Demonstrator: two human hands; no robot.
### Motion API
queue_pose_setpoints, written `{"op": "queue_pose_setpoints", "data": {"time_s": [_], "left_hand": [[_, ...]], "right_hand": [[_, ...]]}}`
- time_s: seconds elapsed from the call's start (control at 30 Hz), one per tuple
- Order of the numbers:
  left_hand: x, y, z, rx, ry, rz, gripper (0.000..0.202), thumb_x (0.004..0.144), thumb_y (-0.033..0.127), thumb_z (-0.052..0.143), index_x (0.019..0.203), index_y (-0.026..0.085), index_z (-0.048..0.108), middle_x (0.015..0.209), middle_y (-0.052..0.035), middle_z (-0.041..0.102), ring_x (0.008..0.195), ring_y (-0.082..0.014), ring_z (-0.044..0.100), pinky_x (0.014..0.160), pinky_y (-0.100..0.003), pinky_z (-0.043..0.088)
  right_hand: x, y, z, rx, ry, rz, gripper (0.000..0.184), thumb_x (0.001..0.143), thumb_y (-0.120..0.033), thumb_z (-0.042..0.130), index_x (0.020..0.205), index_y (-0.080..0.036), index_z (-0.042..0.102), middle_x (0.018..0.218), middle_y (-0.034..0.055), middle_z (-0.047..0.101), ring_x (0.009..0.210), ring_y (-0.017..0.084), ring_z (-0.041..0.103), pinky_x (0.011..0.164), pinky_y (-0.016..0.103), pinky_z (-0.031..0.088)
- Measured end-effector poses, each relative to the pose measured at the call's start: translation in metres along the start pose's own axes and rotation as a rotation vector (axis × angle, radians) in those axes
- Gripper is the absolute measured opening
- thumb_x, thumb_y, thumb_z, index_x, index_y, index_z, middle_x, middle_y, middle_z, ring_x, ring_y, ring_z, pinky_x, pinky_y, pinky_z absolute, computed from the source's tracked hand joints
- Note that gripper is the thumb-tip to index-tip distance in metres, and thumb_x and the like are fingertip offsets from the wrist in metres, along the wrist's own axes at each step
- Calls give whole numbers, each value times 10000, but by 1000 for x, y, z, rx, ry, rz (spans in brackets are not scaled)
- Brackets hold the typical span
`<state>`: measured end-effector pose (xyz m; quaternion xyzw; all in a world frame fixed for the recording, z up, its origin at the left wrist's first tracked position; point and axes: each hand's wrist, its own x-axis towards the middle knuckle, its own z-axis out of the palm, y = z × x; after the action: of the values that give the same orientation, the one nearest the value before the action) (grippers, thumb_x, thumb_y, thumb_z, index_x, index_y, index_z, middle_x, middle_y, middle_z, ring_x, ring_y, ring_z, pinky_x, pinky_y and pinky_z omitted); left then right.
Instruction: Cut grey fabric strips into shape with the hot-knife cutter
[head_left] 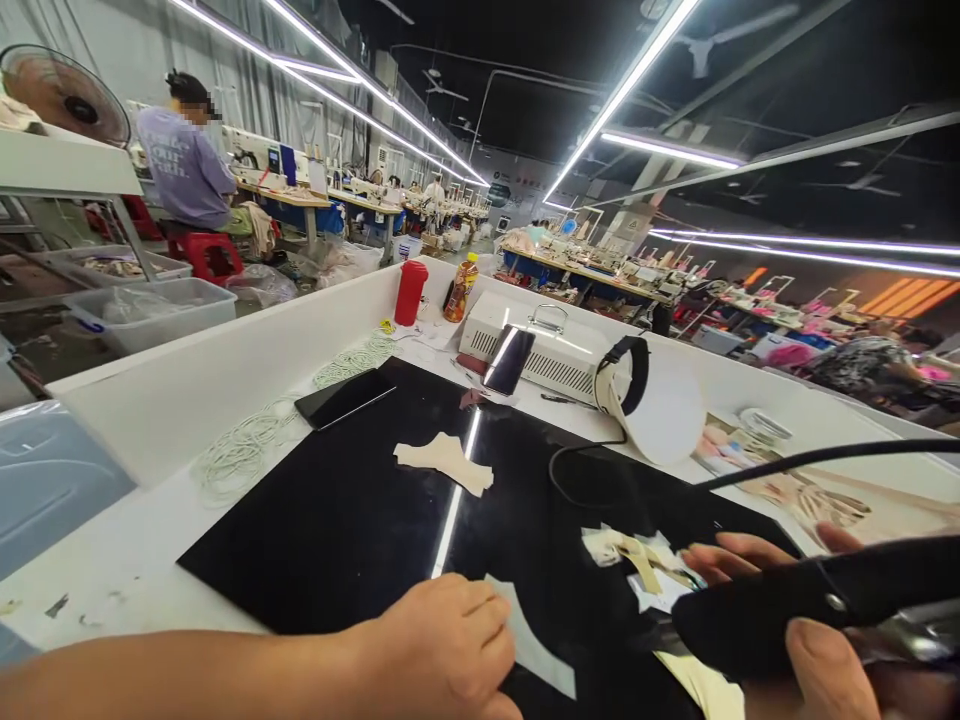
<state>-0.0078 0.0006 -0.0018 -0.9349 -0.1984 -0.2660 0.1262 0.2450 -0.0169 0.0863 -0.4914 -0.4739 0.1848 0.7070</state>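
Note:
My left hand (442, 640) rests with fingers curled on the glossy black mat (337, 520), its knuckles against a pale flat piece of material (529, 640). My right hand (795, 640) grips a black corded hand tool (810, 600) at the lower right, its nose over a small heap of white and tan scraps (637, 560). A beige cut piece (446, 462) lies alone near the mat's middle. The tool's cable (825, 457) runs off to the right.
A phone (345, 397), a white metal box (555, 355), a red bottle (410, 293), a drink bottle (460, 288) and coils of white cord (240, 450) sit on the white walled table (187, 385). A seated person (184, 165) works at the far left among sewing stations.

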Motion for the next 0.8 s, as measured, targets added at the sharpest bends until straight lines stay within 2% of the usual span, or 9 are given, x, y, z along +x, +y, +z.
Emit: {"op": "queue_pose_setpoints", "data": {"time_s": [0.1,0.17,0.23,0.33,0.43,0.57,0.8], "left_hand": [[-2,-2,5,13,6,25,472,1026,577,545,906,134,656,1004,-109,721,924,-206,669,791,-295,538],[-4,-4,9,17,27,34,479,1037,574,525,932,128,668,1010,-104,725,917,-205,670,786,-300,539],[-5,-5,12,9,87,23,495,1061,558,479,921,125,673,995,-93,726,907,-202,675,771,-302,540],[-6,-4,16,-18,178,5,527,1086,547,414,916,121,672,989,-82,726,910,-202,679,747,-301,537],[-6,-4,19,-20,158,12,493,1063,547,483,956,107,677,1005,-91,727,913,-207,679,732,-299,532],[-6,-4,19,-13,152,17,468,1045,534,527,942,106,689,998,-104,727,867,-203,666,708,-299,523],[-3,-4,15,-10,189,5,482,1083,508,448,927,123,694,982,-92,731,843,-198,658,703,-297,510]], "right_hand": [[5,-1,19,48,3,109,705,731,-454,856,1373,-358,580,944,10,684,788,242,662,820,497,572],[4,-7,33,106,-53,107,772,688,-529,881,1367,-351,559,909,5,678,752,229,660,736,445,591],[2,-12,47,174,-125,76,645,743,-546,849,1290,-328,589,885,8,674,733,214,665,689,407,603],[-3,-15,67,241,-226,41,380,833,-439,809,1128,-289,621,876,11,667,743,197,675,685,383,617],[-9,-15,82,307,-265,-1,309,868,-351,790,1097,-282,595,842,-7,652,675,176,655,620,359,607],[-14,-8,93,345,-253,-45,285,885,-313,764,1100,-284,579,798,-23,635,618,163,623,560,338,579],[-16,3,95,305,-197,-30,263,896,-287,746,1087,-268,566,818,-25,616,660,161,618,595,341,574]]}}
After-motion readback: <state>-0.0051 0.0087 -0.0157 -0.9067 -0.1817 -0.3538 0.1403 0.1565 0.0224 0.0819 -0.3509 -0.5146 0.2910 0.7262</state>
